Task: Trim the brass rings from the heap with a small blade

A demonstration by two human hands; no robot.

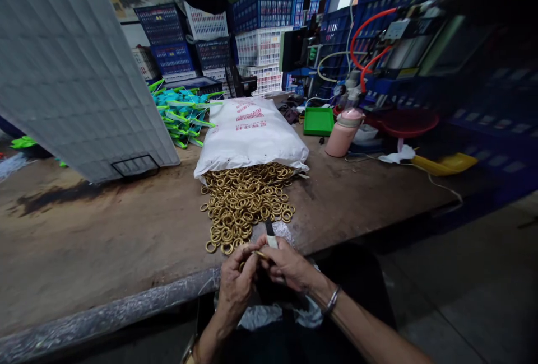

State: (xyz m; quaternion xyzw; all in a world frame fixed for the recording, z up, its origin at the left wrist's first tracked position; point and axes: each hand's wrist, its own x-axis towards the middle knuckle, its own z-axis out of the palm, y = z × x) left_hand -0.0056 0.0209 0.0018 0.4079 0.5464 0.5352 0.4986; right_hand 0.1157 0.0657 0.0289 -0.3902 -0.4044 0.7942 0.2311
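Observation:
At the table's front edge, my two hands meet over my lap with fingers closed. My left hand (236, 277) pinches a brass-coloured ring (261, 255) between thumb and fingers. Against that ring press the fingertips of my right hand (292, 263). Out of the right hand sticks a slim, flat tool (270, 234) with a black end and a whitish part; its kind cannot be made out. Just beyond the hands lies a heap of loose brass-coloured rings (246, 199). They spill from the mouth of a white woven sack (252, 134) with red print.
A large whitish ribbed panel (79, 67) stands at left. Behind it lie green-and-blue plastic pieces (180, 112). To the right are a green tray (318, 121), a pink bottle (342, 134) and a yellow scoop (445, 163). Stacked crates (263, 45) fill the back.

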